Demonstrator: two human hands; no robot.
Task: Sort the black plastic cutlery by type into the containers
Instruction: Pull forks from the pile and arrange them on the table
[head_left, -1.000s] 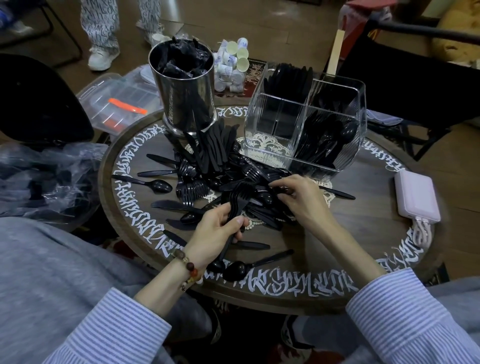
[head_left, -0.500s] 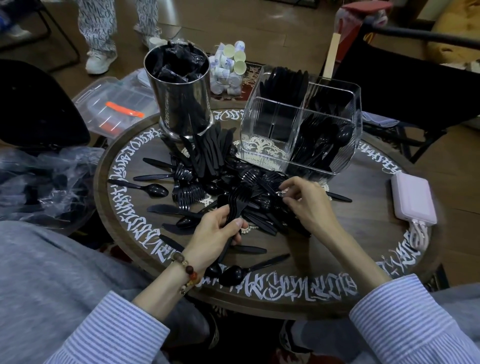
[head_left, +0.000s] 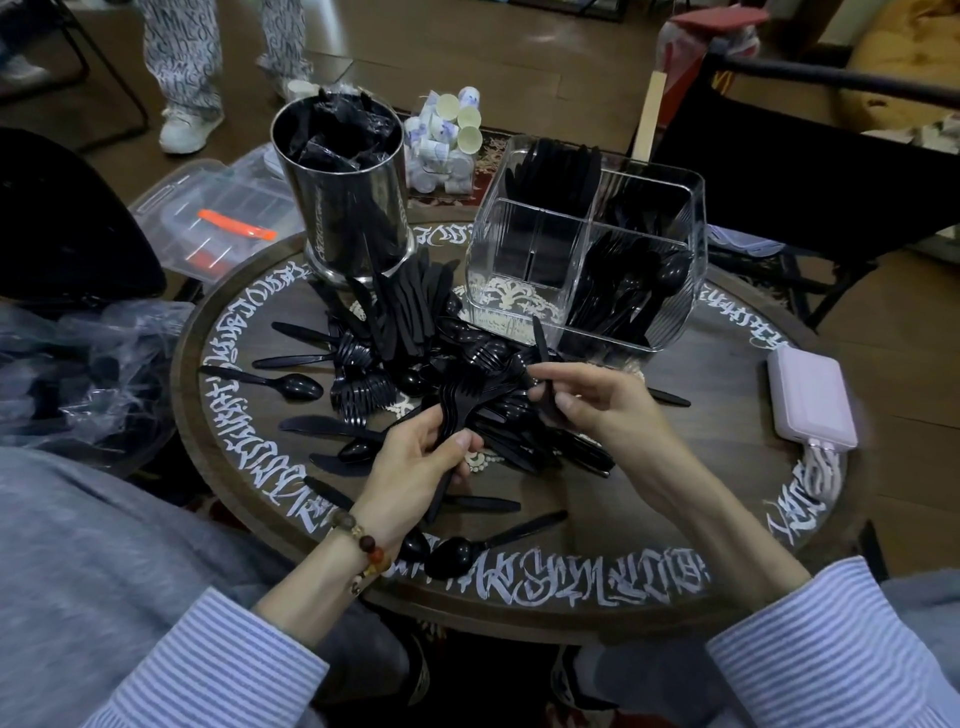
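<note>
I saw the right hand (head_left: 597, 402) had lifted off the pile (head_left: 467, 374), grip pinching one black piece (head_left: 540, 343); left hand (head_left: 415, 462) still gripped the forks (head_left: 462, 395) over the table (head_left: 701, 493).

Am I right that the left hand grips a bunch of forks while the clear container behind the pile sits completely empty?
Not quite. The left hand does grip a bunch of forks, but the clear container is not empty: the head view shows black cutlery standing in its back and right compartments. Only its front left compartment looks empty.
</note>
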